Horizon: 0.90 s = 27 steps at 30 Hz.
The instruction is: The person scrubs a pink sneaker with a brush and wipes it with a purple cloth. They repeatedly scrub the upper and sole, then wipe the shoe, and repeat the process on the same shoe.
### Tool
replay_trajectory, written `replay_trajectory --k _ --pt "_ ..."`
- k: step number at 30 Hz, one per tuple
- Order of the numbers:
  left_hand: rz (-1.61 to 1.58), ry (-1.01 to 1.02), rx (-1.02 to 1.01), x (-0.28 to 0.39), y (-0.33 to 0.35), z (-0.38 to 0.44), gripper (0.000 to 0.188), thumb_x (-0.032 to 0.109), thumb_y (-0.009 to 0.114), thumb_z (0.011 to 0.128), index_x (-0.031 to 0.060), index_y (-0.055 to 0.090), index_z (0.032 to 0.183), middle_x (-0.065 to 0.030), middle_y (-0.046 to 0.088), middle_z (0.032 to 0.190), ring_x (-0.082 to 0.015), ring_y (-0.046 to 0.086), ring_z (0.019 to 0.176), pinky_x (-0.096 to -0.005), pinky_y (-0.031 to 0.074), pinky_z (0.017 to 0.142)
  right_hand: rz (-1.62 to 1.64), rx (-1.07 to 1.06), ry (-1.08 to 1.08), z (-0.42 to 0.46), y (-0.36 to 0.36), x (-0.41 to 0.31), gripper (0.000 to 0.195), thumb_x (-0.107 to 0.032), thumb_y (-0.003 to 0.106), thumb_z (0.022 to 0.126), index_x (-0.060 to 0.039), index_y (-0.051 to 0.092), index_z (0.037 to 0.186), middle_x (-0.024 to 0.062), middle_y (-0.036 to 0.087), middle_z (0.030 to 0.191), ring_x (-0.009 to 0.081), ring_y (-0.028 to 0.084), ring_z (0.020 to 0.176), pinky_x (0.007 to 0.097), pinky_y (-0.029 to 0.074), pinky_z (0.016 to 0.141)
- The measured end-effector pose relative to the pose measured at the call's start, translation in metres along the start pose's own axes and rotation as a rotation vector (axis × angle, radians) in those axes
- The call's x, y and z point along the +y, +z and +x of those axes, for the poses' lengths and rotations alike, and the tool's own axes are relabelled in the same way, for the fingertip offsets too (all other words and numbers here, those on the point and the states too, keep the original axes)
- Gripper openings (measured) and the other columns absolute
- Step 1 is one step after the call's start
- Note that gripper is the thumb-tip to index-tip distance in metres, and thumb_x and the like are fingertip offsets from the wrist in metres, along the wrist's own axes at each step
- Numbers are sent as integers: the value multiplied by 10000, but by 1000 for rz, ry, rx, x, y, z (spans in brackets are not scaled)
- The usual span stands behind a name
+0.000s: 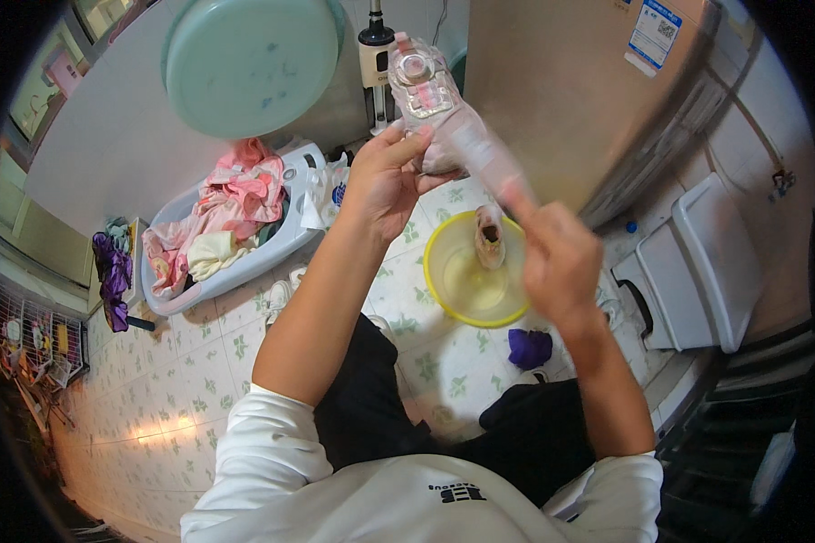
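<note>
My left hand (390, 180) grips a pale pink child's shoe (426, 88), raised above the floor. Silver trim, a round dial and a strap show on its upper side. In my right hand (562, 261) is the handle of a pinkish, motion-blurred brush (485, 153), whose far end lies against or just over the shoe; its bristles cannot be made out. Below and between my hands stands a translucent yellow plastic basin (441, 298). A second pink shoe (490, 237) leans inside it at the far rim, its opening turned up.
A blue-grey baby bathtub (217, 292) heaped with pink clothes (244, 186) stands at left, a green basin (251, 68) behind it. A tan refrigerator (550, 95) stands ahead. At right is a white lidded bin (686, 271); a purple cloth item (530, 347) lies on the tiles.
</note>
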<state>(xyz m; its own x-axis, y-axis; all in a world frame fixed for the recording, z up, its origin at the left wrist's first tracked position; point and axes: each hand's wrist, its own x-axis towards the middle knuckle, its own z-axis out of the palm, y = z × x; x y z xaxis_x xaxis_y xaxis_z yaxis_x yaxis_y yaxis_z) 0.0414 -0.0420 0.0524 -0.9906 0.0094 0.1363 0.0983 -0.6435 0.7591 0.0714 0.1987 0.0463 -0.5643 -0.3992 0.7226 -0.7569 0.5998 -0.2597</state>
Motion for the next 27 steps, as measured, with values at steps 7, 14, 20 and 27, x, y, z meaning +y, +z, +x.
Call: replay_trajectory --k 7,14,20,27 --pt "-26 34 91 -4 4 -4 390 163 635 986 -31 558 1316 -157 670 1229 -258 686 1110 -443 590 956 -36 36 -40 2 2 2 600 58 648 776 -221 725 1302 77 524 724 246 556 579 364 461 548" --pt "-258 -48 194 -4 15 -6 353 160 615 1013 -89 553 1255 -185 678 1174 -276 707 1042 -398 629 890 -46 62 -4 1 5 11 594 -17 638 805 -252 695 1347 61 545 743 284 579 607 416 474 542" --pt "-314 -31 200 -9 15 -6 393 114 619 994 -120 520 1294 -229 635 1259 -312 657 1165 -431 583 1021 -159 64 -75 -3 6 7 633 -49 645 809 -318 665 1382 37 485 723 270 543 578 401 451 520" --pt "-172 16 143 -7 15 -10 378 120 641 978 -88 560 1282 -166 686 1166 -261 689 1087 -392 583 972 53 63 17 0 3 10 555 -41 646 838 -277 702 1338 54 510 728 274 557 584 403 471 547"
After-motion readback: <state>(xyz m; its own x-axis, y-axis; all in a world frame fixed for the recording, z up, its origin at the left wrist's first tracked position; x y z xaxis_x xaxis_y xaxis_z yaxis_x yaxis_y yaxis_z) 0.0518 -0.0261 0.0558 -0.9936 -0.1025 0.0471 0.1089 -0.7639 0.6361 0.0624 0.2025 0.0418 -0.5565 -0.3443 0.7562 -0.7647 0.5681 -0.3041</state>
